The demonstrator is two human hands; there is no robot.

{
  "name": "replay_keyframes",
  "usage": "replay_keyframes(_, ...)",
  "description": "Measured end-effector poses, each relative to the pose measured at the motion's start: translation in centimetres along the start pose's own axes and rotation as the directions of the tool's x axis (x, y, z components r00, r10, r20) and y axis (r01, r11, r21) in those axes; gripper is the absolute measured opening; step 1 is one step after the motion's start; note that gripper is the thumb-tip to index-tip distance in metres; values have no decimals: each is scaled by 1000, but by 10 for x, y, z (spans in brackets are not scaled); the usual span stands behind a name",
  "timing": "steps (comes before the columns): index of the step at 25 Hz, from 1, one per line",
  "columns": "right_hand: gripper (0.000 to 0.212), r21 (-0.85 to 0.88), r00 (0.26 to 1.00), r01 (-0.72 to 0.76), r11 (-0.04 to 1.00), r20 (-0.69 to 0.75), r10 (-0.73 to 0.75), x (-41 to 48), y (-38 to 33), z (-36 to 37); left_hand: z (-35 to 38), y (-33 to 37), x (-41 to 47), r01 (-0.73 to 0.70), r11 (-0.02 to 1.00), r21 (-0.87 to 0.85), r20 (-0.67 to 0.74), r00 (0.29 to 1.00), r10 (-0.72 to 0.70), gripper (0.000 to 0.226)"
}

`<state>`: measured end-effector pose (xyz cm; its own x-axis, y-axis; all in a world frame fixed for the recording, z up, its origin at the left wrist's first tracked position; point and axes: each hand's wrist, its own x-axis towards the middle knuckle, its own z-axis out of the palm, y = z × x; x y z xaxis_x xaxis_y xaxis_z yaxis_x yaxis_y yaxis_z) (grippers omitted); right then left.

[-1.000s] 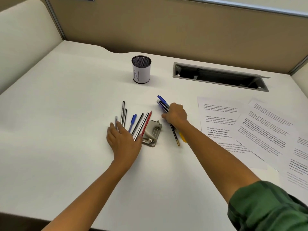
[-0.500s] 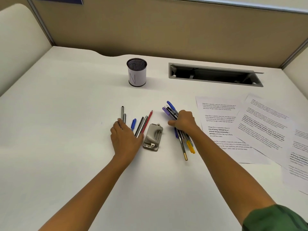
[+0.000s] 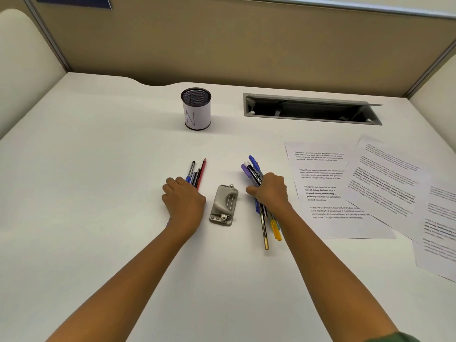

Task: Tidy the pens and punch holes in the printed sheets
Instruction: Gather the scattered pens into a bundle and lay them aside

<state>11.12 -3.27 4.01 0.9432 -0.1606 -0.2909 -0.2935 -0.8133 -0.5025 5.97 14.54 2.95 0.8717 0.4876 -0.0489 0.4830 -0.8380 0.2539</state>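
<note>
A grey hole punch (image 3: 223, 206) lies on the white desk between my hands. My left hand (image 3: 183, 202) is closed around a bunch of pens (image 3: 197, 172), red, black and blue, whose tips stick out beyond the fingers. My right hand (image 3: 270, 191) grips a second bunch of pens (image 3: 251, 167), purple, blue and black at the top, with yellow and gold ends (image 3: 270, 229) trailing below the wrist. Both bunches rest on the desk. Printed sheets (image 3: 323, 188) lie overlapped to the right. A black mesh pen cup (image 3: 196, 109) marked N stands at the back.
A grey cable slot (image 3: 311, 111) is sunk into the desk at the back right. Tan partition walls (image 3: 222, 45) close the desk behind and at both sides. More sheets (image 3: 439, 233) reach the right edge.
My left hand has curled its fingers and drawn the spread pens into a tight bunch. My right hand has pulled its bunch closer together. The camera view has tilted slightly downward.
</note>
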Motion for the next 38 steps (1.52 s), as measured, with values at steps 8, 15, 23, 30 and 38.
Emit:
replay_keyframes(8,34,8,999,-15,1000,-32,15,-2,2,1,13,0,-1,6,999,43,-44,999,-4,25)
replay_keyframes(15,34,17,998,-17,1000,-55,18,-5,3,2,12,-2,3,-33,997,69,-2,999,33,30)
replay_keyframes(23,35,16,998,-33,999,-58,34,-4,4,4,3,-1,1,-104,986,129,28,994,101,34)
replay_keyframes(30,24,363,966,-181,914,239,96,-12,-7,-33,-24,-23,26,65,871,-488,231,971,56,17)
replay_keyframes(38,8,654,964,171,737,44,-262,-75,-93,3,-59,-26,6,97,405,-909,144,985,90,5)
